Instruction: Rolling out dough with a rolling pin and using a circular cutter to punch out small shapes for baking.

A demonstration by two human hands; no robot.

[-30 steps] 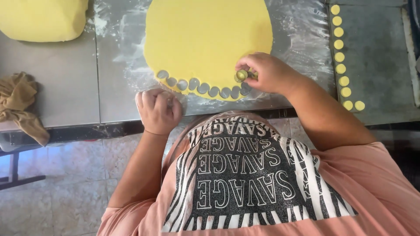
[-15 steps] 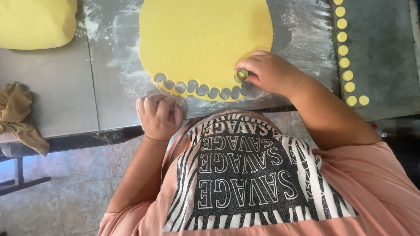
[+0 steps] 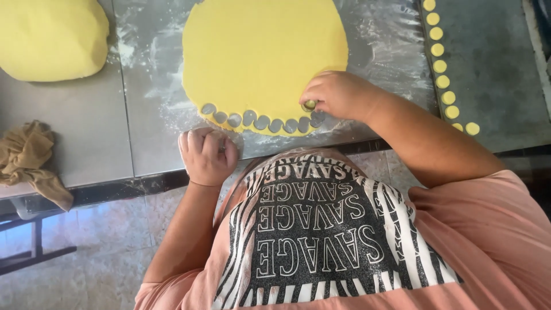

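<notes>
Here the right hand [image 3: 338, 95] gripped a small round metal cutter [image 3: 309, 105], pressed onto the near right edge of the flat round sheet of yellow dough [image 3: 264, 54] on the floured grey metal table [image 3: 86, 138]. A row of round cut holes [image 3: 261, 121] ran along the sheet's near edge, ending just beside the cutter. Left hand [image 3: 208, 155] was curled into a fist, resting on the table edge, just beside the sheet; held nothing visible. Small yellow dough discs [image 3: 441, 66] lined a dark tray [image 3: 493, 69] at right. Thick yellow dough lump [image 3: 49, 37] and crumpled brown cloth [image 3: 28, 158] lay at left.
</notes>
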